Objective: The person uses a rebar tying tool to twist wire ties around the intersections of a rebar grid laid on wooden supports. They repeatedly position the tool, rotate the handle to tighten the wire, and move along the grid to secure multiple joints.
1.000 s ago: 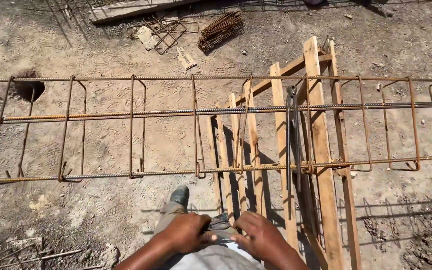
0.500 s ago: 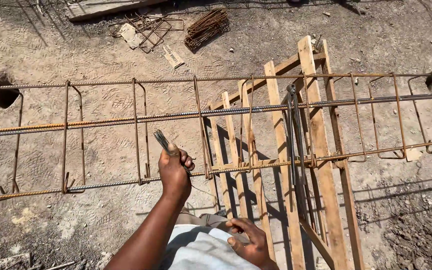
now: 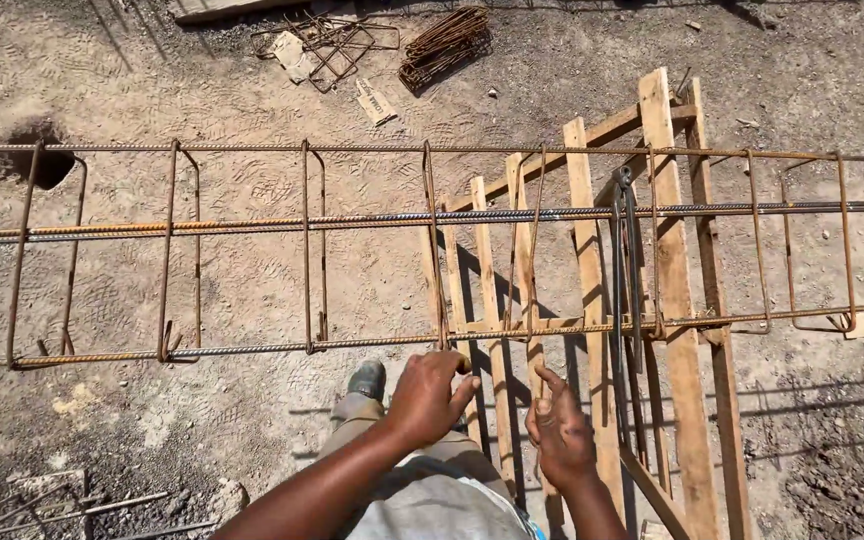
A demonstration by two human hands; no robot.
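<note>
The left hand (image 3: 427, 395) is closed in a loose fist just below the near bottom bar of the rebar cage (image 3: 432, 215), right where a rusty stirrup (image 3: 434, 250) crosses it; what it grips is hidden. The right hand (image 3: 560, 430) hangs open beside it, forefinger raised, holding nothing. Working this joint well seems to call for keeping the stirrup square to the near bar and both hands close against the crossing, so nothing slips sideways. The cage lies long from left to right, resting on a wooden trestle (image 3: 667, 250) at the right. Below is dry, sunlit dirt ground (image 3: 252, 420), with a small hole (image 3: 42, 165) far left and a bundle of spare stirrups (image 3: 444, 42) at the far side.
</note>
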